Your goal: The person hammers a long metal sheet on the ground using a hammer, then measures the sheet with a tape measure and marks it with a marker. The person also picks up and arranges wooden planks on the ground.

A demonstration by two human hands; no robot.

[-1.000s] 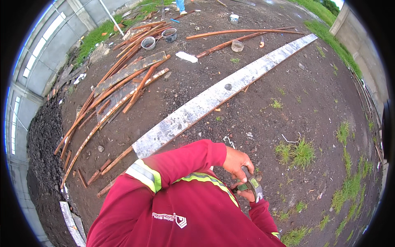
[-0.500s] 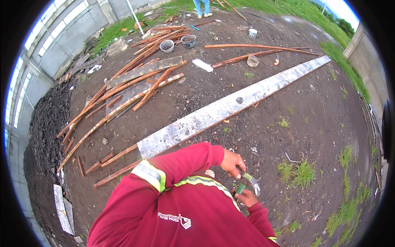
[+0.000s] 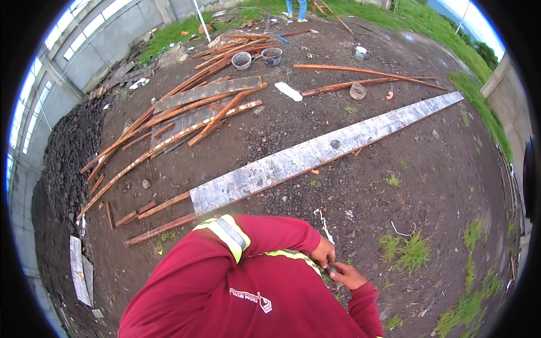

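My left hand (image 3: 323, 251) and my right hand (image 3: 347, 276) meet low in the middle of the head view, in front of my maroon, reflective-striped clothing. The fingers of both are bent and closed together. Between them shows a small greyish thing (image 3: 332, 271), mostly covered by the fingers; its kind cannot be made out. Just beyond my left hand, a thin white strip (image 3: 324, 226) lies on the dark soil. A long, narrow grey-white board (image 3: 270, 166), edged with reddish timber, stretches from near my left arm toward the far right.
Reddish timber strips (image 3: 169, 121) lie heaped at the left. Two buckets (image 3: 242, 61) stand behind them, and a white pail (image 3: 360, 52) farther right. A person in blue trousers (image 3: 297, 8) stands at the back. Grass tufts (image 3: 414, 252) grow on the right.
My hands have come together and sunk lower. The curved shiny metal tool and green piece seen at them earlier no longer show. The view has shifted slightly.
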